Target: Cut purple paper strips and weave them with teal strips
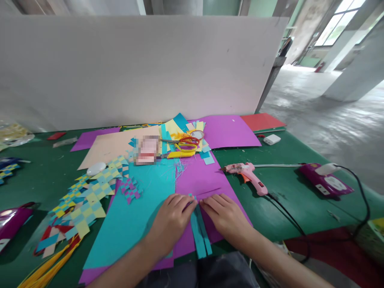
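Two narrow teal paper strips (198, 232) run toward me between my hands, over purple paper (195, 172) and past the table's near edge. My left hand (175, 218) is closed, thumb and fingers pinching at the strips' far end. Opposite it, my right hand (225, 214) is also closed, its bent fingertips at the same end; the exact grip is partly hidden. Under my left wrist lies a large teal sheet (135, 216). A small purple-and-teal woven paper piece (131, 190) rests on that sheet.
Right of the papers lies a pink hot glue gun (249, 176), its cord trailing over the table edge. Red and yellow scissors (183, 146) lie on paper scraps ahead. Woven checkered pieces (93, 196) pile up at left. A magenta power box (325, 180) sits at right.
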Demonstrator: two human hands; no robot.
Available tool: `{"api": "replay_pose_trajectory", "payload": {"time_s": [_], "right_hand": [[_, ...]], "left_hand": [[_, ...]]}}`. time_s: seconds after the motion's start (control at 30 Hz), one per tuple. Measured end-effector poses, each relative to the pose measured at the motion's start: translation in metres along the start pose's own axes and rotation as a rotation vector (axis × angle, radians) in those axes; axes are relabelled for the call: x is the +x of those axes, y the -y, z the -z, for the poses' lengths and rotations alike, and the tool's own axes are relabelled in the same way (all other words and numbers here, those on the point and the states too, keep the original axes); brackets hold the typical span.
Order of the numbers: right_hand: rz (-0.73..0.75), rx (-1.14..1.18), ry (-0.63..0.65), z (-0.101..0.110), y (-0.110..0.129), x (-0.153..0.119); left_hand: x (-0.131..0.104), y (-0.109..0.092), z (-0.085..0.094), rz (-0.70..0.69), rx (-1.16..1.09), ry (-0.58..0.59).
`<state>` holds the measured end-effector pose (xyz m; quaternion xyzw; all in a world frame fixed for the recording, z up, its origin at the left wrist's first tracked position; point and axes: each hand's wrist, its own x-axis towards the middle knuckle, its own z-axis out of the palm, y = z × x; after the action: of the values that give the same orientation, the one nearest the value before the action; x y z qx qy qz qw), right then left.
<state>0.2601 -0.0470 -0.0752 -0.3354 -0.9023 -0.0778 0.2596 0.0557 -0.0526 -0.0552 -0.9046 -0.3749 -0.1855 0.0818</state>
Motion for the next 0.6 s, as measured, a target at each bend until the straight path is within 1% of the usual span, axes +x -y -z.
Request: {"api": "replay_pose_trajectory", "payload": {"time_s": [0.3,0.4,0.5,0.57,0.6], "right_hand": [[-0.018,0.04,-0.017,0.0015,0.0013,-0.0032],[-0.023,0.037,-0.03,0.0024,0.0005,-0.0023],[-0.03,0.036,-0.021,0.0043,-0.0002,-0.0006],[-0.031,0.036,-0.017,0.0052,-0.0004,0.0001],[-0.034,0.035,-0.017,0.0055,-0.0005,0.0003]], "left_hand": [[-0.0037,0.0008,-0.0025,-0.014,-0.021,0.006],[-0.0014,0.0024,-0.0024,-0.02,-0.024,0.018],[0.0037,0.0063,0.0005,-0.035,-0.03,0.058],[0.0059,0.0086,0.0026,-0.078,-0.029,0.112],[0.0061,0.0092,0.0033,-0.102,-0.02,0.121]]}}
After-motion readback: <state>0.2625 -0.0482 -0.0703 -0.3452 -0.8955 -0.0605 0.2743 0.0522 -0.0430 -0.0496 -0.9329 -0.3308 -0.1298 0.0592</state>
